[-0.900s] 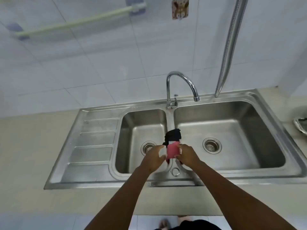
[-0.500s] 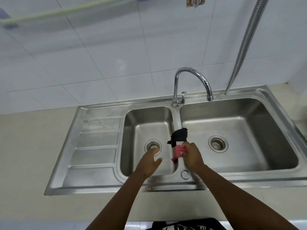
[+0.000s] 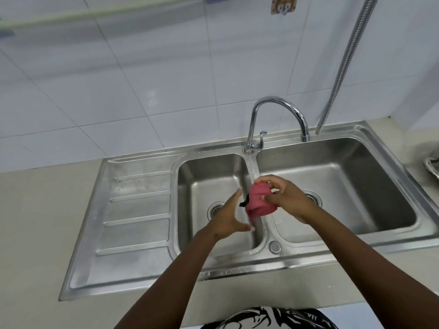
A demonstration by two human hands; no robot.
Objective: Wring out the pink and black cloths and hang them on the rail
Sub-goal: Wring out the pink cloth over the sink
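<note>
My right hand (image 3: 286, 198) grips a bunched pink cloth (image 3: 257, 201) above the divider between the two sink basins. A small bit of black cloth (image 3: 244, 202) pokes out at the bundle's left side; the rest of it is hidden inside the pink. Just left of the bundle, my left hand (image 3: 228, 217) is open over the left basin, fingers spread and apart from the cloth. The pale green rail (image 3: 95, 13) runs along the tiled wall at the top left, with nothing on it.
A stainless double sink (image 3: 356, 134) with a ribbed drainboard (image 3: 133, 210) on the left fills the counter. A curved tap (image 3: 278, 103) rises behind the divider. A metal hose (image 3: 344, 65) hangs at the right. A metal dish edge (image 3: 432, 166) shows at the far right.
My left hand let go of the bundle and opened. My right hand turned the bundle, so the pink cloth now covers most of the black one.
</note>
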